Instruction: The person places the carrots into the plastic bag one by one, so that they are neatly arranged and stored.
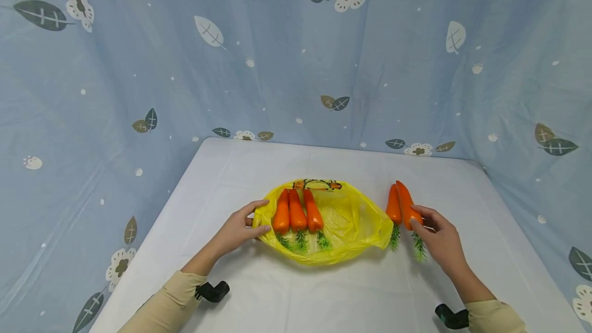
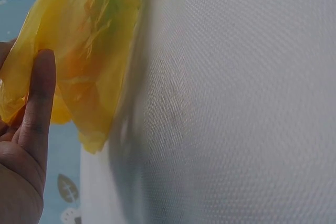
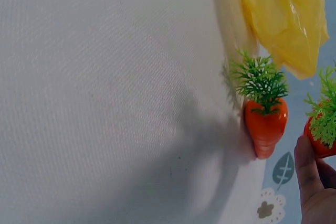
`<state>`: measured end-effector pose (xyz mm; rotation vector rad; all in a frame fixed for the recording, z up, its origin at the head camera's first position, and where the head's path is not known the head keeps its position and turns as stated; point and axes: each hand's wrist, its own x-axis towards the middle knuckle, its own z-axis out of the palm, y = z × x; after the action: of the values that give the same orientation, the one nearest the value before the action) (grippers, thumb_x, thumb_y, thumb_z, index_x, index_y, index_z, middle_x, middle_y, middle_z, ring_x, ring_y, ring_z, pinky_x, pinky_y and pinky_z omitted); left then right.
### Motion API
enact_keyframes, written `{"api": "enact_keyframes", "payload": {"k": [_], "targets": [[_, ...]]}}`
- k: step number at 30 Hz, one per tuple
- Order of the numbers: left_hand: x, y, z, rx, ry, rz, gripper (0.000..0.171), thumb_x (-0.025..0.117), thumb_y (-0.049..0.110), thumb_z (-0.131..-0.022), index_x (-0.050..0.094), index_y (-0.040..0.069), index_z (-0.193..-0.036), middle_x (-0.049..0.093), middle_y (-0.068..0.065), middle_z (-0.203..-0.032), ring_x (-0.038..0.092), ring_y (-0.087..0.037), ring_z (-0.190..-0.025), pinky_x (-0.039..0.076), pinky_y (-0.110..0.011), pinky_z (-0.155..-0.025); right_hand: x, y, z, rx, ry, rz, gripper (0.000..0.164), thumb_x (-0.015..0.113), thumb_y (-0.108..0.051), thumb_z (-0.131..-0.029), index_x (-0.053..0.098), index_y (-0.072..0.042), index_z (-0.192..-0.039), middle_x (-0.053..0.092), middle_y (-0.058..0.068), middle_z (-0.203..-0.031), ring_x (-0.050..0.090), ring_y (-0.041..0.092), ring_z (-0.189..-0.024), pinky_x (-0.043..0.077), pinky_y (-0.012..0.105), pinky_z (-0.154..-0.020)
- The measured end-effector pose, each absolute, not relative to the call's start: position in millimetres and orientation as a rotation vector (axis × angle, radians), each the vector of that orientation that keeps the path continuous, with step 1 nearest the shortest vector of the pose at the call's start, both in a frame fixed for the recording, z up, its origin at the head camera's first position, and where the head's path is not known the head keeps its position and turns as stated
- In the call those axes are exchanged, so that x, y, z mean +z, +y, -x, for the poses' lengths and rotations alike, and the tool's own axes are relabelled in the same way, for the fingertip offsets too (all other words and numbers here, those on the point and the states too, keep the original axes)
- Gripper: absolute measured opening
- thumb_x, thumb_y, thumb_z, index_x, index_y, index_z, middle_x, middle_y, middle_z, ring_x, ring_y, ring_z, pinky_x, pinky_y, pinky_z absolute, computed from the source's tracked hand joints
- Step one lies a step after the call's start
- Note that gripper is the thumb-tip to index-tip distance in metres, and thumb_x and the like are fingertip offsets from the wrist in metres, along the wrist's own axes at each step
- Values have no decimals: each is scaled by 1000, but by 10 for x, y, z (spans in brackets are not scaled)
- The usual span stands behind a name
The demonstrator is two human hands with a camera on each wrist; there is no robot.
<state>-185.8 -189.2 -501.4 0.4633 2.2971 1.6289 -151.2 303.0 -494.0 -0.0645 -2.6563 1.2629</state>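
Note:
A yellow plastic bag (image 1: 344, 251) lies spread wide in the middle of the table, with three orange toy carrots (image 1: 297, 212) with green tops side by side in its left part. My left hand (image 1: 236, 231) grips the bag's left edge; in the left wrist view the thumb (image 2: 39, 93) presses against the thin plastic. To the right of the bag, my right hand (image 1: 439, 238) holds a carrot (image 1: 407, 204) by its thick end. Beside it, another carrot (image 1: 393, 204) lies on the table, its leafy top near the bag's right edge.
The white table (image 1: 296, 302) ends at a blue curtain (image 1: 277, 66) printed with leaves and flowers, which hangs behind and along both sides. A black wrist mount (image 1: 213, 292) sits at the left sleeve, another black mount (image 1: 452, 317) at the right.

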Motion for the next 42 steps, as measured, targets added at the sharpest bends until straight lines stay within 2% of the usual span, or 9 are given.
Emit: {"api": "enact_keyframes", "payload": {"k": [8, 15, 22, 31, 42], "targets": [[-5021, -1890, 1861, 1621, 2303, -472, 71, 75, 19, -95, 40, 11, -156, 50, -25, -145, 72, -23, -97, 61, -35, -72, -4905, 2987, 1498, 1310, -2641, -3, 45, 62, -29, -103, 58, -4, -141, 58, 17, -136, 55, 2, -108, 43, 2, -83], [-5016, -1886, 1859, 1623, 2300, -463, 71, 76, 19, -94, 40, 11, -155, 49, -25, -147, 72, -23, -97, 61, -34, -72, -4913, 2963, 1494, 1335, -2613, -79, 42, 63, -24, -103, 59, -3, -140, 59, 16, -133, 52, -10, -104, 46, 4, -84], [-5004, -1877, 1852, 1618, 2305, -460, 71, 76, 19, -94, 40, 11, -155, 47, -24, -148, 72, -24, -99, 61, -35, -72, -4872, 2930, 1474, 1426, -2551, -149, 39, 65, -15, -102, 60, -4, -138, 61, 13, -128, 56, -3, -103, 50, 8, -83], [-5010, -1880, 1854, 1627, 2295, -463, 72, 76, 18, -94, 39, 10, -156, 48, -24, -147, 71, -25, -100, 61, -38, -73, -4826, 2893, 1439, 1570, -2483, -272, 36, 64, -10, -102, 61, -2, -136, 63, -9, -122, 60, 4, -103, 54, 15, -82], [-5004, -1877, 1853, 1635, 2297, -462, 72, 76, 18, -94, 39, 9, -156, 50, -25, -146, 71, -24, -98, 61, -43, -72, -4794, 2884, 1431, 1663, -2432, -411, 35, 60, -1, -101, 59, 3, -136, 63, -14, -125, 61, 6, -105, 56, 19, -80]]}}
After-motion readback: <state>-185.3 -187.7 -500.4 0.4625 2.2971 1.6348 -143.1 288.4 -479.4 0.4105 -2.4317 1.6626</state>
